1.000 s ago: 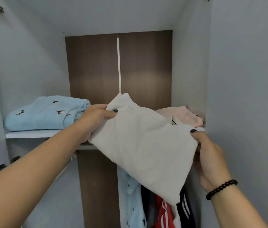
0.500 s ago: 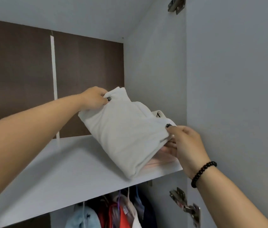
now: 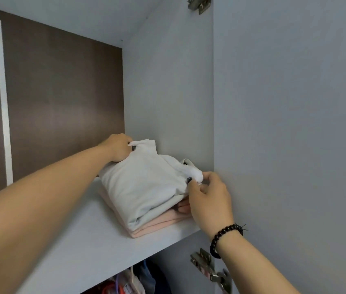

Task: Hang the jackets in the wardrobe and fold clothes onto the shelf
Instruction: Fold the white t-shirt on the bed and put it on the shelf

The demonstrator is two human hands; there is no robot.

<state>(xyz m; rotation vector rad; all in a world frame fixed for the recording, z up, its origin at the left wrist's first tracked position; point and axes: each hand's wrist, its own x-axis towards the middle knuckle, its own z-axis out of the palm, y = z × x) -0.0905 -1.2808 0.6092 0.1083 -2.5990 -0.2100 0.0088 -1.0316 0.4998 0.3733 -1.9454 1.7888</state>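
Note:
A folded white garment (image 3: pixel 146 185) lies on top of a folded pink garment (image 3: pixel 157 224) at the right end of the white wardrobe shelf (image 3: pixel 87 247), close to the side wall. My left hand (image 3: pixel 119 148) grips the white garment's far corner. My right hand (image 3: pixel 209 198), with a black bead bracelet on the wrist, pinches its near right corner between thumb and fingers.
The wardrobe's grey side wall (image 3: pixel 167 92) and open door (image 3: pixel 290 124) stand at the right, with metal hinges (image 3: pixel 210 270) on the door edge. Hanging clothes (image 3: pixel 129 283) show below the shelf. A brown back panel (image 3: pixel 61 107) closes the rear.
Both hands carried the white garment up and to the right, and lowered it from a tilted hold onto the pink garment on the shelf. My view shifted right.

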